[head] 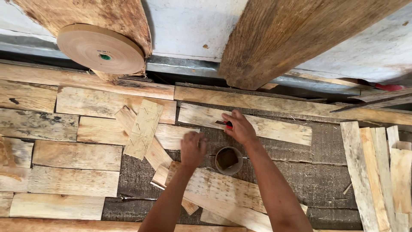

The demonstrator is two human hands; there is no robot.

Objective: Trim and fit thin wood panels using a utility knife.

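Note:
My right hand (pixel 238 127) grips a small red-handled tool (pixel 227 125) and rests it on a pale veneer strip (pixel 274 129) lying across the dark work surface. My left hand (pixel 192 148) hovers, blurred, just left of it over the end of another veneer strip (pixel 171 135); its fingers are curled and I cannot make out anything in it. A small round tin (pixel 228 160) with dark contents stands between my forearms, close below both hands.
A large roll of brown tape (pixel 101 48) leans at the back left. Several veneer sheets (pixel 77 155) cover the left side, and narrow strips (pixel 377 172) are stacked at the right. Two rough wooden boards (pixel 283 38) lean against the back wall.

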